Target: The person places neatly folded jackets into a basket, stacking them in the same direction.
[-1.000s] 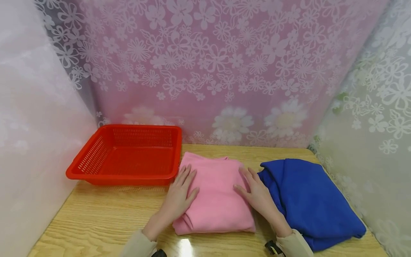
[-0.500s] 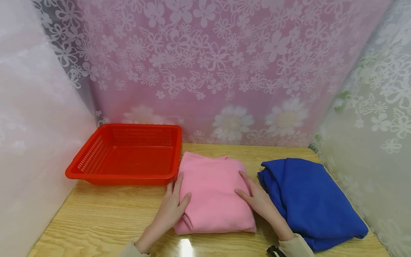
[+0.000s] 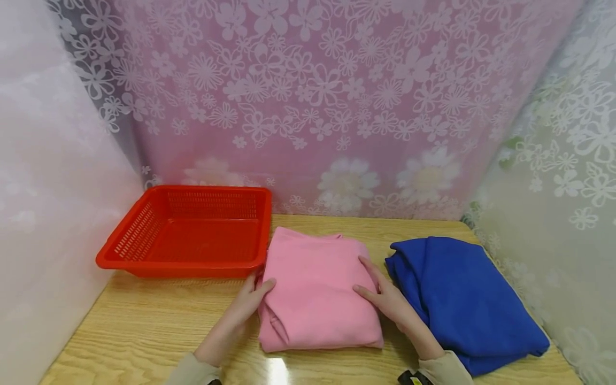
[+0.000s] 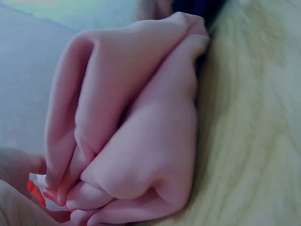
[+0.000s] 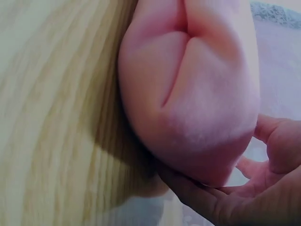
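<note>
On a wooden table point(image 3: 144, 321) walled in by flowered plastic curtains point(image 3: 308, 107), a folded pink cloth point(image 3: 315, 291) lies at the centre, between a red slotted basket point(image 3: 187, 232) just to its left and a loosely piled blue cloth point(image 3: 462, 299) to its right. The person's left hand point(image 3: 243, 305) grips the pink cloth's left edge, thumb on top and fingers tucked beneath the fold; the left wrist view shows the layers bunched up close against that hand. The right hand point(image 3: 390, 302) cups the right edge, its palm and fingers sliding under the bundle in the right wrist view while the thumb lies across the top. The likely risk is that the stacked layers slip apart: the folds are thick and soft, and uneven pressure from the two sides could let the lower layers sag open. The basket's rim stands close enough to snag the near corner.
</note>
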Demonstrator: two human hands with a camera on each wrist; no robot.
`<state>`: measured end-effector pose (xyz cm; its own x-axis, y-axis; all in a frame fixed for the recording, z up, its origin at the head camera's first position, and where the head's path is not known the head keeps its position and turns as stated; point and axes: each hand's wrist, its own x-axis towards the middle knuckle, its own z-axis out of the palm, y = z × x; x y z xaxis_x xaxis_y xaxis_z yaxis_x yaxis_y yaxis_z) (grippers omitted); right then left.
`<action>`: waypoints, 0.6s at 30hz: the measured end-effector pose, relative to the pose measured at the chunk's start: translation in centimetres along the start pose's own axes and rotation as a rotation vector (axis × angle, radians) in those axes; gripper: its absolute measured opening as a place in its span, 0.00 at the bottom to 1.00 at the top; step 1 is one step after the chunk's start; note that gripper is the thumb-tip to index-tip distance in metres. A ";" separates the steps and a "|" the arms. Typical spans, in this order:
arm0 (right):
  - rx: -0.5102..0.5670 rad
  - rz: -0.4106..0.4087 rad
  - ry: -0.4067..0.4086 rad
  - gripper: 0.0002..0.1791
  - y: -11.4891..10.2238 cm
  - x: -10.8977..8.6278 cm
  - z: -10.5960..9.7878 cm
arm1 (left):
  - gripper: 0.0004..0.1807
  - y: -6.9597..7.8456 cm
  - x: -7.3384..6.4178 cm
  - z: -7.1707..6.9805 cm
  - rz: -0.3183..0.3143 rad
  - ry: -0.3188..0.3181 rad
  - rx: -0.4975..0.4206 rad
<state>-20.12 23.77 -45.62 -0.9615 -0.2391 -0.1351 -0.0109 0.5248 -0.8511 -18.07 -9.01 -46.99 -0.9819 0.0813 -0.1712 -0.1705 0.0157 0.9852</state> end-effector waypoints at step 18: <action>0.259 0.069 -0.029 0.49 -0.4 -1.3 -0.6 | 0.43 0.1 -0.4 -0.3 -0.090 -0.048 -0.292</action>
<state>-19.03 24.39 -44.74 -0.9491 -0.2356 -0.2089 0.1288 0.3150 -0.9403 -17.71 -9.34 -46.81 -0.9579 0.1392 -0.2510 -0.2800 -0.2612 0.9238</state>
